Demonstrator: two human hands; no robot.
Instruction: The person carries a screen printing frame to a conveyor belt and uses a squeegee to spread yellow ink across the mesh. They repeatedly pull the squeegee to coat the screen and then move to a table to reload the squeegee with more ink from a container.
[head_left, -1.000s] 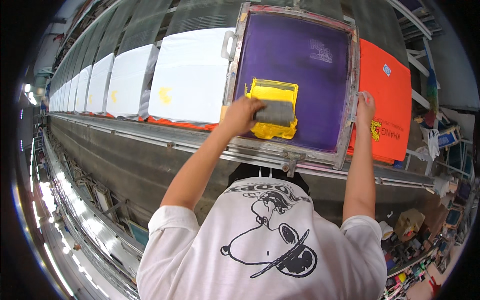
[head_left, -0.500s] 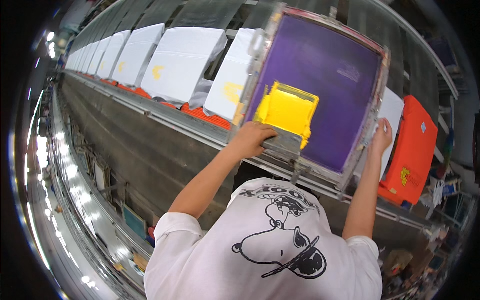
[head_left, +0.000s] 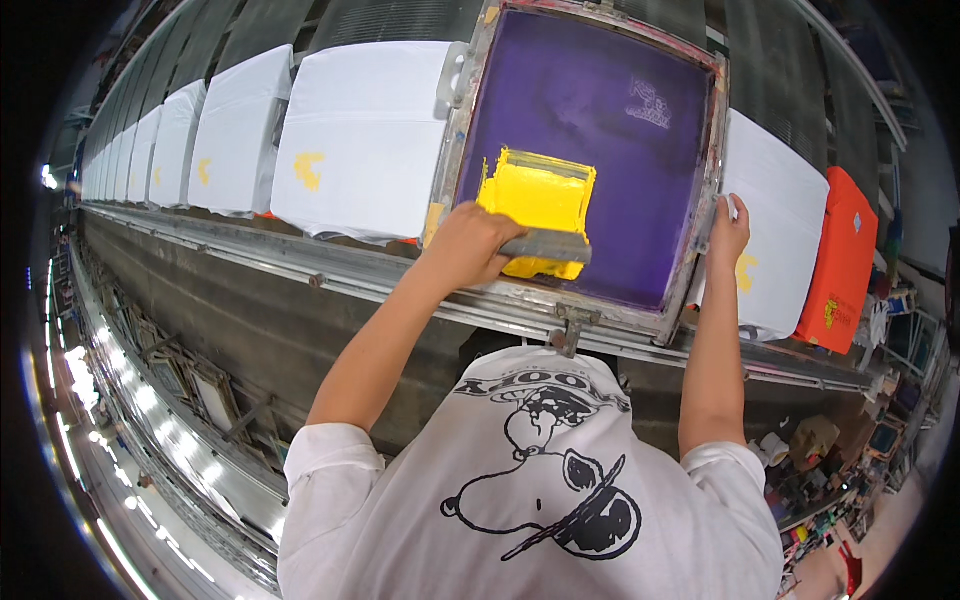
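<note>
A screen-printing frame [head_left: 716, 135] with purple mesh [head_left: 640, 200] lies over the row of cloth pieces. My left hand [head_left: 470, 245] is closed on the end of a grey squeegee [head_left: 550, 245], which stands tilted in the near left part of the mesh. Bright yellow ink [head_left: 540, 195] forms a block beyond its blade, and some shows on its near side. At the frame's right side, my right hand [head_left: 729, 235] grips the edge with bent fingers. What the mesh covers is hidden. A pale small design shows in the mesh's far right part.
White cloth pieces [head_left: 365, 120] with yellow prints run off to the left. Right of the frame lie another printed white piece [head_left: 775, 200] and an orange piece [head_left: 840, 260]. A metal rail [head_left: 350, 280] edges the table near me. Clutter fills the lower right.
The frame has moved left along the row, uncovering a white piece with a yellow print on its right. My left hand has shifted the squeegee farther from the near edge, over the ink.
</note>
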